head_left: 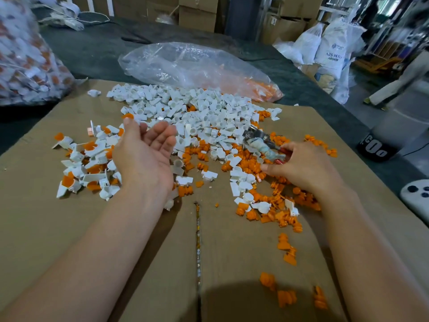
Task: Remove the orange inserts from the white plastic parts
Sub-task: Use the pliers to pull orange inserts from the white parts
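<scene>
A big heap of white plastic parts (pixel 197 108) lies on the brown cardboard (pixel 69 228). A smaller pile of white parts with orange inserts still inside (pixel 88 166) lies to the left. Loose orange inserts (pixel 281 205) are scattered at centre and right. My left hand (pixel 146 154) hovers palm up over the left pile, fingers relaxed, holding nothing. My right hand (pixel 299 166) grips red-handled pliers (pixel 262 141) wrapped in tape, their jaws pointing at the white heap.
A clear bag with orange pieces (pixel 197 66) lies behind the heap. A full bag of unsorted parts (pixel 25 59) stands at the far left. A slit in the cardboard (pixel 198 240) runs toward me. A white controller (pixel 417 196) sits at the right edge. White sacks (pixel 332 47) stand on the floor beyond.
</scene>
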